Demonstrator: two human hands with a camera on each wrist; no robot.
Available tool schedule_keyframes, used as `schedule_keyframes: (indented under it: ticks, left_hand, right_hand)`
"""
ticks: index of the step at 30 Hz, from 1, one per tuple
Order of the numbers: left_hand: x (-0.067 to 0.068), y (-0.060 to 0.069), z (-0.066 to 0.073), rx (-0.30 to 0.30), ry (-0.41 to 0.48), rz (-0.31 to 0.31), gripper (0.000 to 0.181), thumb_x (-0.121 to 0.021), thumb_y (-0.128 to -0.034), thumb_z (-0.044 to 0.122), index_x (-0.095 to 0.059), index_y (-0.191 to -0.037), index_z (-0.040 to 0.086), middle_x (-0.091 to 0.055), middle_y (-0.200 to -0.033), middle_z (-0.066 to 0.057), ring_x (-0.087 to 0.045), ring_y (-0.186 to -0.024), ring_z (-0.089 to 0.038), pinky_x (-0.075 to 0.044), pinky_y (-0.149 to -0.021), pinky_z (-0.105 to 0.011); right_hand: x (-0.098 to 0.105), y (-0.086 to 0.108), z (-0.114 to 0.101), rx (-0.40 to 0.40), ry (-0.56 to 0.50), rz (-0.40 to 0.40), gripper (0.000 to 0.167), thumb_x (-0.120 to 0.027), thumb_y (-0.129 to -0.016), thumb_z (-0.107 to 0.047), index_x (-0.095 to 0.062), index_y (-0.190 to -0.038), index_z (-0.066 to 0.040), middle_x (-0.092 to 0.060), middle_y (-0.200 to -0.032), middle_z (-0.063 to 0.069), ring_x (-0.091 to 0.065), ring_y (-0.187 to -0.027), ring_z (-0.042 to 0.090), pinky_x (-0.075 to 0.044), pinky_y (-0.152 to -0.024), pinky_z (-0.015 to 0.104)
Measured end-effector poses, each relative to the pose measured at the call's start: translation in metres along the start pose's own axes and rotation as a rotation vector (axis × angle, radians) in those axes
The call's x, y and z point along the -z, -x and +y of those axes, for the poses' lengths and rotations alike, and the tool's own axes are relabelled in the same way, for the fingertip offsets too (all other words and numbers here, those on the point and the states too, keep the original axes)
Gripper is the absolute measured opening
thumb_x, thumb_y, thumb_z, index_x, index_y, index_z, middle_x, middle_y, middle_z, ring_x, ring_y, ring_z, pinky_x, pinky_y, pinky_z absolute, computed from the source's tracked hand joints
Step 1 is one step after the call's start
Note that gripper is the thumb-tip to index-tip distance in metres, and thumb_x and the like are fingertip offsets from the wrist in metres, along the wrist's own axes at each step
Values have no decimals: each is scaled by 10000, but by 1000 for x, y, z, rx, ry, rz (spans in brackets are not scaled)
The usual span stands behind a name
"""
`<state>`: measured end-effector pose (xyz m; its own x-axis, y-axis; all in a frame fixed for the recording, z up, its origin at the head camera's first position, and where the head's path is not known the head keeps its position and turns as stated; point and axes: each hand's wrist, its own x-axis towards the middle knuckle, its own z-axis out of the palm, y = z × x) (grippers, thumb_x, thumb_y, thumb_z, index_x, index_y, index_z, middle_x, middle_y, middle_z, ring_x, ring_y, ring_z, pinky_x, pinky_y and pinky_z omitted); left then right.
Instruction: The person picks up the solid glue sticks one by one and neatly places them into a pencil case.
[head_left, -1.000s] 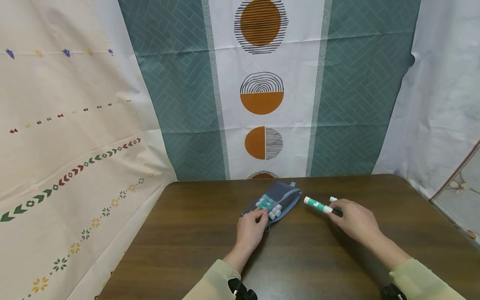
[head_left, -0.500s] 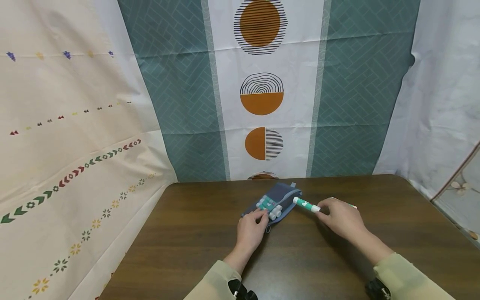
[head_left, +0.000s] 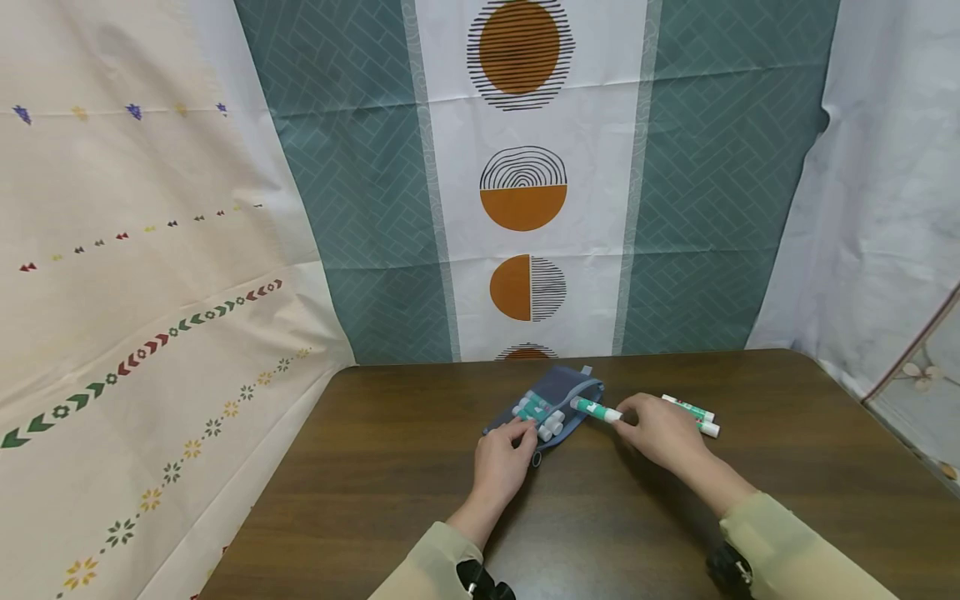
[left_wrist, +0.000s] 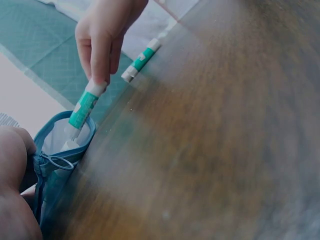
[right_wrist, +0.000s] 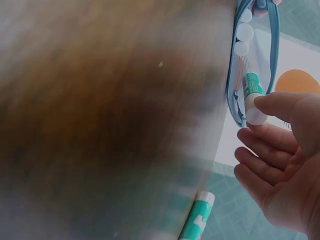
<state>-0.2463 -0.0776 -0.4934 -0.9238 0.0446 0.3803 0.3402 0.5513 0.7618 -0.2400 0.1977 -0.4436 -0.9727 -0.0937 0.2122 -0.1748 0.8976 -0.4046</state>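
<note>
A blue zip pouch (head_left: pixel 564 382) with a see-through side lies toward the back of the table, its mouth facing right. Several green-and-white glue sticks (head_left: pixel 532 407) show inside it. My left hand (head_left: pixel 498 460) grips the pouch's near edge by the zip pull (left_wrist: pixel 60 162). Between thumb and fingertips, my right hand (head_left: pixel 666 433) pinches a glue stick (head_left: pixel 597 409) by its white end. The far end of that stick is inside the pouch's open mouth, as the right wrist view shows. My right hand's other fingers (right_wrist: pixel 265 167) spread loosely below it.
Beyond my right hand, two more glue sticks (head_left: pixel 690 408) lie on the brown wooden table (head_left: pixel 360 483), one partly hidden by the hand. Patterned cloths (head_left: pixel 375 208) hang along the table's back and sides.
My right hand has moved left with the glue stick, bringing its tip from beside the pouch into its mouth. The two sticks behind that hand came into fuller view. My left hand stayed put.
</note>
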Motion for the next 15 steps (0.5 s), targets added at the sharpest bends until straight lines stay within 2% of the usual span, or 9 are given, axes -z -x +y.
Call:
schedule_keyframes:
  ticks: [15]
  left_hand:
    - [-1,0,0,4,5,-4,220,-720,-1049,210,-884,-1176,137,-817,-1222,-30,-700,-1314,-386,-487,-1161,-610]
  right_hand:
    - [-16,-17,-7,-6,11,-39,251,-811,-995,-286,-826,-1120,-69,-789,-1111,105,-671,-778,198,-550,-634,441]
